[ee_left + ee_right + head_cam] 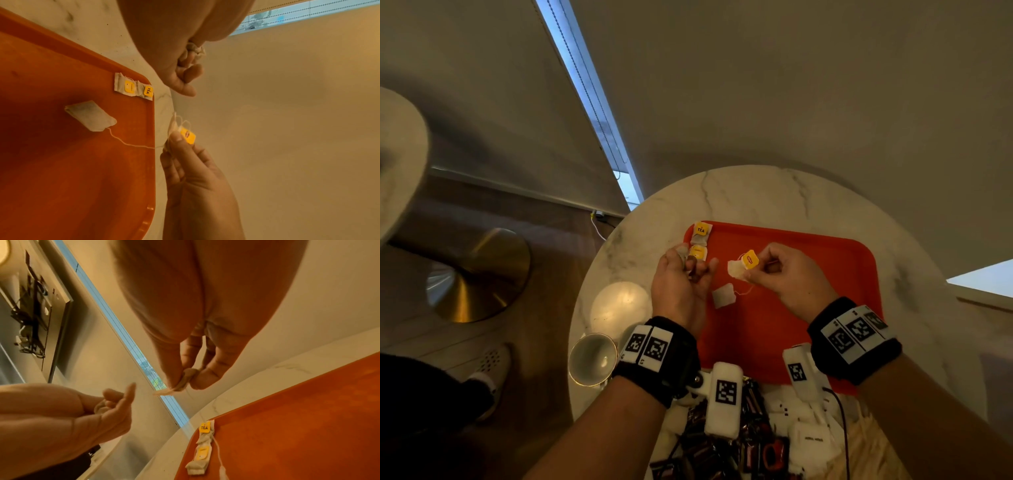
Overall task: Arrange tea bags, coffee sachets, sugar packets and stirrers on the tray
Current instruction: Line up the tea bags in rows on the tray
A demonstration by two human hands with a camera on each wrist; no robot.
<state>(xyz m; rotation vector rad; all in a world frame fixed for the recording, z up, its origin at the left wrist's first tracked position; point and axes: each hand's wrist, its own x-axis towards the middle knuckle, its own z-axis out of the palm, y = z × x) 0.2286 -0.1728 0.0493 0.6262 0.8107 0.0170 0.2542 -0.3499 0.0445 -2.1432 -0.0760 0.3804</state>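
"TEA" is printed in black on the yellow tag (701, 229) of the tea bag (146, 91) at the orange tray's (825, 274) corner; other print is illegible.

The left hand (681, 287) is curling over a crumpled tea bag (194, 48), hiding most of it. The wrist cameras are covering part of the sachet pile (722, 452), which the head view's bottom edge is cutting off; its print is blurring.

We see orange tray (808, 274), yellow tea-bag tags (701, 229), white grey-veined marble table (756, 192), black-and-white checkered wristbands (650, 346).
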